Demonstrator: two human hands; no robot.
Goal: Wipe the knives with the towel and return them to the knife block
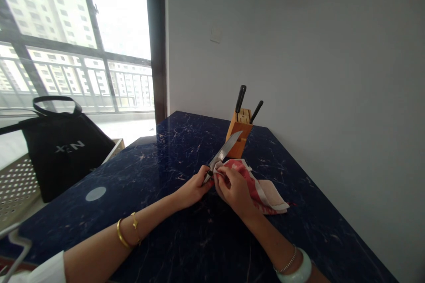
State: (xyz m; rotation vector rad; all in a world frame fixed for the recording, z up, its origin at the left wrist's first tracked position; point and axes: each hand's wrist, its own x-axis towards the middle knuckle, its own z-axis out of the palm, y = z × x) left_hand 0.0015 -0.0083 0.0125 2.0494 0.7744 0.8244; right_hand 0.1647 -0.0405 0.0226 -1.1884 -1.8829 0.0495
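Observation:
My left hand [195, 188] is closed round the black handle of a kitchen knife [226, 147], whose bare blade slants up and away to the right. Pinched in my right hand [236, 190] is a red and white cloth [254, 185], with one corner against the blade's base near the handle. The rest of the cloth hangs to the right over the tabletop. Just behind the blade tip stands a wooden knife block [240, 135]. Two black-handled knives sit in it, one with a thick handle [241, 97] and one with a thinner handle [256, 111].
The dark blue marble-patterned table [186, 141] meets a grey wall [315, 75] on the right. A round white disc [96, 193] lies on its left part. Beyond the left edge, a black bag [66, 150] rests on a perforated basket [20, 188], near a window.

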